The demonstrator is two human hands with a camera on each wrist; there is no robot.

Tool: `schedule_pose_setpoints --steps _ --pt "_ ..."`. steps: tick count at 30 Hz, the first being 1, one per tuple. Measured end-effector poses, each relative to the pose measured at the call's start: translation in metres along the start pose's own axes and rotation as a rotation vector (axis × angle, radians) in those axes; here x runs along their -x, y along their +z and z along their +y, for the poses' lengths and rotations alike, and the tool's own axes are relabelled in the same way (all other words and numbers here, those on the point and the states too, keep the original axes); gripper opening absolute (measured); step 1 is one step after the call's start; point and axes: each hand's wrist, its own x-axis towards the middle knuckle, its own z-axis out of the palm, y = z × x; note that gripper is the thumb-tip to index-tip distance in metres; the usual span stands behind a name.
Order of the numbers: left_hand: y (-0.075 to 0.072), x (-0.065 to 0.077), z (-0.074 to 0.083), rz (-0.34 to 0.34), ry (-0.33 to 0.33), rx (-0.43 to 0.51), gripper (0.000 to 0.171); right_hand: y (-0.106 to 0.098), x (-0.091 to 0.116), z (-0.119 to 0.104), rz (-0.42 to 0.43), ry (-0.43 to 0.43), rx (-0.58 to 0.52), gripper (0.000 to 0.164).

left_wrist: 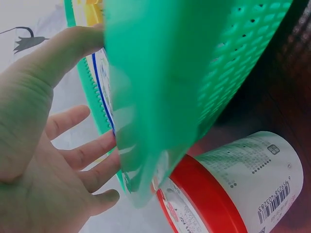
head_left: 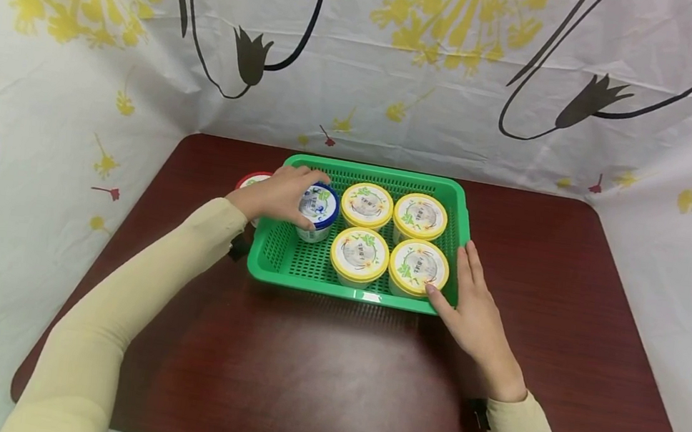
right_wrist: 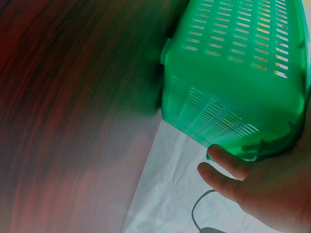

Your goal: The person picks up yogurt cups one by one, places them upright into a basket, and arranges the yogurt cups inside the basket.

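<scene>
In the head view a green plastic basket (head_left: 286, 283) holds several tubs with yellow lids (head_left: 360, 255) and one tub with a blue lid (head_left: 319, 205). My left hand (head_left: 280, 193) reaches over the basket's left side and holds the blue-lidded tub, thumb at the near edge of its lid and fingers at the far edge. My right hand (head_left: 473, 311) rests against the basket's right rim, fingers fairly straight along the outside. Its thumb lies over the front right corner by a yellow lid. In the right wrist view, two fingers (right_wrist: 221, 179) extend past the basket's wall (right_wrist: 194, 97).
A white tub with a red lid (left_wrist: 209, 194) stands on the table just outside the basket's left side, partly hidden by the left hand in the head view. The dark red wooden table (head_left: 326, 379) meets a patterned white cloth (head_left: 350, 72) behind it.
</scene>
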Motion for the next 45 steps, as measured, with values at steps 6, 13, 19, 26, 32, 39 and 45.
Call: schedule_pose_setpoints --steps 6,13,19,26,32,39,45 --pt "0.000 -0.004 -0.002 0.001 0.003 -0.010 0.092 0.000 0.000 0.000 -0.001 0.003 0.000 0.090" --pt "-0.001 -0.010 -0.004 0.004 -0.011 0.000 0.092 0.001 0.001 -0.001 -0.009 0.013 0.001 0.091" --pt "-0.003 -0.013 -0.005 0.004 -0.026 0.019 0.090 0.000 0.001 -0.001 0.001 0.006 0.000 0.090" --pt "-0.003 -0.014 -0.008 0.005 -0.027 0.021 0.088 0.001 0.000 -0.002 0.014 0.000 -0.001 0.090" --pt "-0.002 -0.014 -0.010 0.003 -0.034 0.021 0.087 0.001 -0.001 -0.003 0.025 -0.002 0.000 0.090" --pt "0.001 -0.013 -0.010 0.009 -0.028 0.018 0.086 0.001 0.000 -0.003 0.014 0.005 -0.007 0.090" --pt "0.003 -0.011 -0.011 0.007 -0.029 0.030 0.085 0.001 0.001 -0.003 -0.001 0.015 -0.010 0.091"
